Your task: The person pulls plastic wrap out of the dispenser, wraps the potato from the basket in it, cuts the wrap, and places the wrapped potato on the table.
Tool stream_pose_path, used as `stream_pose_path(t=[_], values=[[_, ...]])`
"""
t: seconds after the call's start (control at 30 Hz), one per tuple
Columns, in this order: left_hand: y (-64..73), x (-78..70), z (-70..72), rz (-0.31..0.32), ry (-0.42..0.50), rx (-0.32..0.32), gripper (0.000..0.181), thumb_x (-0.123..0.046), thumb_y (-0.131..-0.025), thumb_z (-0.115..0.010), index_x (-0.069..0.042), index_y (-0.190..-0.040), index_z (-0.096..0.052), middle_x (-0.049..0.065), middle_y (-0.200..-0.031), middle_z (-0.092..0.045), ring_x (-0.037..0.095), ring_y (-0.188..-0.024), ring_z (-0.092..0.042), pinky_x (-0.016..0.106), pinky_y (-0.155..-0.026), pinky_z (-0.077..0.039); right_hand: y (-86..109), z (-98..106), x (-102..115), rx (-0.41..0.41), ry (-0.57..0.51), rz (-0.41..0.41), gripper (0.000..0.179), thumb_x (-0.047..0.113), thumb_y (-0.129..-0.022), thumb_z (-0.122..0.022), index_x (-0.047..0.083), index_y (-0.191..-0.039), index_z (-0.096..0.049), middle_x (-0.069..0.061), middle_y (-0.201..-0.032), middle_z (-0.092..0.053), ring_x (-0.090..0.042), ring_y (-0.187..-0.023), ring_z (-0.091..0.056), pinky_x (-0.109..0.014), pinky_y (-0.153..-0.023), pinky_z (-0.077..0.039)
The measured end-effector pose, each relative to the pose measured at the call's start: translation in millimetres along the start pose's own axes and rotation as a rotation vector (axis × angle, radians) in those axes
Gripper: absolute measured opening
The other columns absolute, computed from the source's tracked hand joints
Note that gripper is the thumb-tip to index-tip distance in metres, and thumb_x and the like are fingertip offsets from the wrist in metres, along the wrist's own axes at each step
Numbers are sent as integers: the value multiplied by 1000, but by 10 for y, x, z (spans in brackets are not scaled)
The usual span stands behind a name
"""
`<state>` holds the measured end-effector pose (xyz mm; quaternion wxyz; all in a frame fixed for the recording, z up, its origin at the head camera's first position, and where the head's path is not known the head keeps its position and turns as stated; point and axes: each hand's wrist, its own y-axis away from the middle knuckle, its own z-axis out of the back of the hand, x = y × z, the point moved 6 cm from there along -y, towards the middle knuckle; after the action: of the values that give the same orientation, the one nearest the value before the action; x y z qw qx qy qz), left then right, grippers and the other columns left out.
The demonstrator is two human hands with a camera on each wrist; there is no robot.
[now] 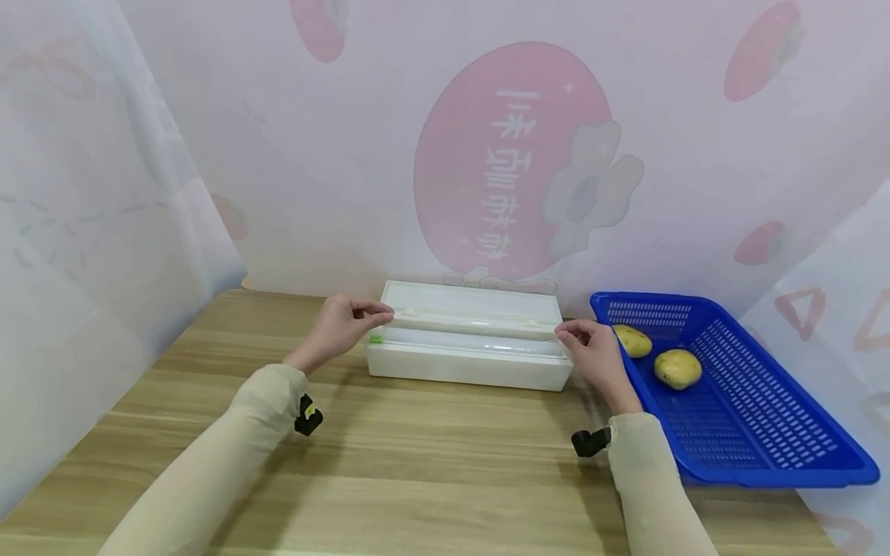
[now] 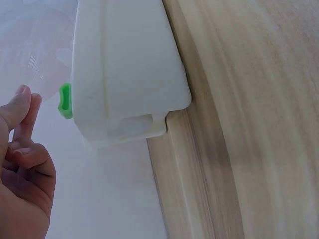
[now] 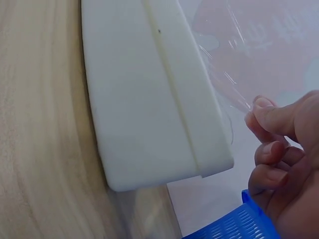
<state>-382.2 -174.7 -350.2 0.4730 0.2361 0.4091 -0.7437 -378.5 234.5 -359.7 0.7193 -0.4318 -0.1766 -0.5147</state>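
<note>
The left grip and right grip are pinching clear film; a white box is sitting between them, a blue basket resting beside the right grip.

2 hands, 1 wht box, 1 film, 2 potatoes, 1 bskt.

The box is white, its tab bright green; the film seems colourless, though only its glints show clearly. The surface has a tan, streaky wood grain. The basket is deep blue with a pattern of slots, the potatoes yellow, the sleeves plain cream. The pale cloth carries pink-red strawberries, a grey-white flower and a large pink oval with white characters.
</note>
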Motion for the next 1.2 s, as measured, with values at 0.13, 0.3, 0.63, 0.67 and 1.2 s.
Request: stream_pose_path(t=[0.13,0.3,0.63,0.67,1.2], values=[[-7,-12,25,-16,1,0,15,-22,-92,-72,-10,-98,-78,4,-88,-72,19,-56,-43,26,-49,-35,-8,25,31,6,1,-38,16,12,-97,-64,-2,-100,-72,-15,-86,-65,-23,-71,-50,-26,-60,-42],[-5,-16,61,-10,26,-1,18,-23,-92,-72,-8,-100,-78,11,-88,-72,19,-54,-40,26,-48,-32,-19,47,57,45,-11,-112,19,14,-98,-63,-2,-102,-72,-17,-90,-65,-24,-75,-51,-28,-61,-43],[-12,-18,94,-10,45,-5,21,-24,-92,-72,-6,-101,-77,11,-91,-72,19,-55,-40,27,-50,-33,-43,87,92,46,-96,-224,21,11,-97,-64,-7,-106,-70,-16,-96,-66,-22,-81,-52,-25,-65,-45],[-13,-19,98,-7,45,-7,22,-25,-91,-72,-6,-102,-77,11,-90,-72,19,-55,-40,27,-49,-33,-48,93,109,41,-98,-221,21,10,-97,-64,-8,-105,-70,-16,-96,-66,-22,-81,-52,-24,-65,-44],[-25,-27,182,35,93,-7,31,-33,-92,-71,-6,-107,-76,17,-89,-71,14,-53,-34,26,-47,-29,-157,187,303,69,-63,-231,21,10,-98,-63,-7,-108,-70,-15,-96,-64,-20,-84,-52,-23,-65,-46]])
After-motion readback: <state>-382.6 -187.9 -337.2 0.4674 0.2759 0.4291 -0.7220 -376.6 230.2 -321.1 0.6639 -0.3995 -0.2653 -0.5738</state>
